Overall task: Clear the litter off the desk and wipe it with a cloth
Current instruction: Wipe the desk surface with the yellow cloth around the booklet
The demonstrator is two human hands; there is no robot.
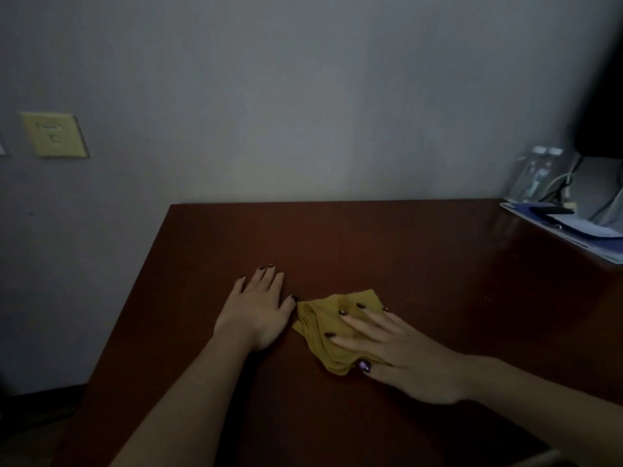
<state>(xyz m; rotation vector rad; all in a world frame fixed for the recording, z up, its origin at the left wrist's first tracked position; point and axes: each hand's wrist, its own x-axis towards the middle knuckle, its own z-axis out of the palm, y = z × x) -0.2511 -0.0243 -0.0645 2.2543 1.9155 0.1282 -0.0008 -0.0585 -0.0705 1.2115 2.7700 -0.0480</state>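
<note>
Both hands lay open on the desk [371,244]: my left hand [259,308] rested flat with straight fingers on bare wood; my right hand [404,355] pressed spread fingers on the folded yellow cloth [320,318], which sat just right of my left thumb, almost touching it; no litter showed near either hand, so I judged wiping the step in hand. It wanted even pressure through a flat palm and overlapping strokes with the cloth folded; open wood lay ahead of both hands, the desk's edge ran near beyond my left hand, and blue papers [573,227] well off past my right hand marked where strokes should stop.
</note>
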